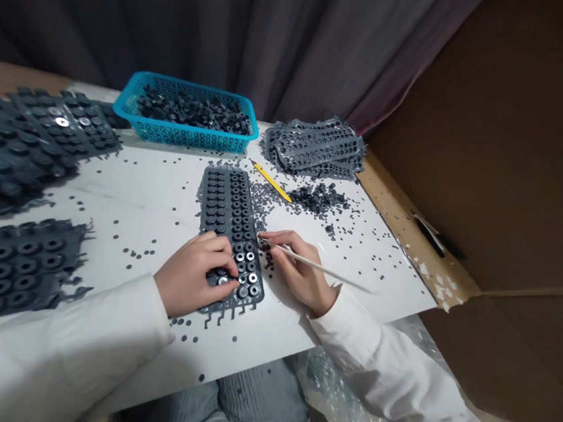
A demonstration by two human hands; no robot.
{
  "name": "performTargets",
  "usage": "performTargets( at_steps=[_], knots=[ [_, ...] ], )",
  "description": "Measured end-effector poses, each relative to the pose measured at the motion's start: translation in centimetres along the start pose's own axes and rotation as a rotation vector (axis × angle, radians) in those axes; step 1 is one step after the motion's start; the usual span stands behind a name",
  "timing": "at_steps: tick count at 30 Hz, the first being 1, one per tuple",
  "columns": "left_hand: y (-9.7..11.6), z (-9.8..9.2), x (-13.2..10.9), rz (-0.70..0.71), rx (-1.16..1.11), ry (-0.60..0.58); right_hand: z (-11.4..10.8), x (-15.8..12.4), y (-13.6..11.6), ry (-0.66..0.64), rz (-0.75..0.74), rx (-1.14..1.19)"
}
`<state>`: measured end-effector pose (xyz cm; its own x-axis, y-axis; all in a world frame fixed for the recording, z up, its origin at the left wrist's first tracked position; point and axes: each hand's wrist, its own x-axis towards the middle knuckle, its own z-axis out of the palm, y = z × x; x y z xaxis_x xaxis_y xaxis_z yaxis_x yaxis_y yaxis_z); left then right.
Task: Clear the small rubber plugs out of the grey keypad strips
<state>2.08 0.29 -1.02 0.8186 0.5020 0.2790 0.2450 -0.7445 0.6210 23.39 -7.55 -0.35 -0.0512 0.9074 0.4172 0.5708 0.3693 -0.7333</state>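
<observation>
In front of me a dark grey moulded rubber sheet (241,212) lies on the white tabletop. It carries rows of round knobs with holes in their tops. My left hand (200,273) is on the sheet's left side, fingers curled and closed against the knobs near its front end. A thin pale stick (320,268) is pinched in my right hand (295,266), just off the sheet's right edge. The stick points back toward the lower right. What its tip touches is hidden by my fingers.
A blue basket (188,138) of small dark rubber pieces stands behind. Perforated sheets (318,147) are stacked at back right, near a yellow pencil-like tool (272,182) and a pile of dark bits (320,198). More knobbed sheets (20,265) lie left. A cardboard wall (486,149) rises right.
</observation>
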Motion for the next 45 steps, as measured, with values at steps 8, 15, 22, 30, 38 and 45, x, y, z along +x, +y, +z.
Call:
performTargets(
  at_steps=[8,15,22,30,38,45],
  knots=[
    [0.17,0.01,-0.13,-0.012,-0.004,0.062,-0.37,0.02,-0.93,-0.092,-0.001,0.127],
    [-0.08,0.06,0.01,-0.062,0.035,0.057,0.35,-0.05,-0.74,-0.247,-0.079,0.163],
    [0.19,0.11,0.1,-0.055,0.101,0.078,0.33,-0.11,-0.89,-0.246,0.009,0.195],
    [0.38,0.31,0.16,-0.003,0.119,0.105,0.42,-0.25,-0.87,-0.253,0.088,0.237],
    [0.47,0.36,0.3,-0.032,0.063,0.091,0.15,-0.16,-0.97,-0.238,0.132,0.273],
    [0.44,0.27,0.3,-0.1,0.062,0.042,0.19,-0.26,-1.03,-0.207,0.068,0.221]
  ],
)
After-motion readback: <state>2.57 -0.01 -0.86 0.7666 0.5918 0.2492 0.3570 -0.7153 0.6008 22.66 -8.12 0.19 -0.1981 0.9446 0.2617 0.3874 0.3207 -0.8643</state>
